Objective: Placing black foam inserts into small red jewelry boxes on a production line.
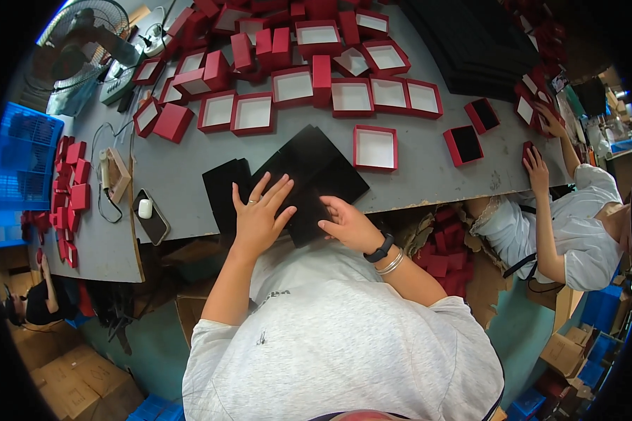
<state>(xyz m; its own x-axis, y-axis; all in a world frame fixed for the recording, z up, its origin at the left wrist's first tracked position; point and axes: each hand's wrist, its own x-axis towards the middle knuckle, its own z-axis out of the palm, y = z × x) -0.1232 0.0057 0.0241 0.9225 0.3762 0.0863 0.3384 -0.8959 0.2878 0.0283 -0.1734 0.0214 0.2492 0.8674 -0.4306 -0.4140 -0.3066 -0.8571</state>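
Note:
My left hand point(258, 214) lies flat, fingers spread, on a stack of black square pads point(309, 168) at the near edge of the grey table point(428, 168). My right hand point(347, 223) rests on the same black pads just to the right, fingers curled against their near edge. A separate black pad point(221, 186) lies to the left of my left hand. An open red box with a white inside point(375, 148) stands just beyond the pads. Several more open red boxes point(295, 85) fill the far half of the table.
A phone with a white earbud case point(149, 216) lies at the table's left corner. A fan point(77, 42) and a blue crate point(22, 161) stand at the left. A person in white point(576, 224) works at the right; another sits at lower left point(38, 298). Black trays point(484, 42) are stacked at the far right.

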